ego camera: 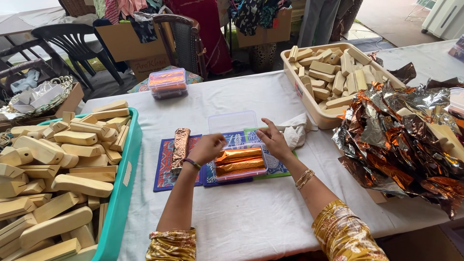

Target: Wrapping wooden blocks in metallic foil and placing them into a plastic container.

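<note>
A small craft-packing workshop: a cloth-covered table carries a teal tub and a beige bin of cut wooden blocks, heaped copper foil sheets, with cardboard boxes of fabric behind.

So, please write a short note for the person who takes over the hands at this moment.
Left hand and right hand: both bare, touching the rim of the clear plastic box, holding nothing.
In the box: two orange foil-wrapped bars.
Beside it, on the blue patterned mat: one copper foil-wrapped bar, not yet in.
The box lid stands open.
Unwrapped wooden blocks fill the teal tray.
</note>
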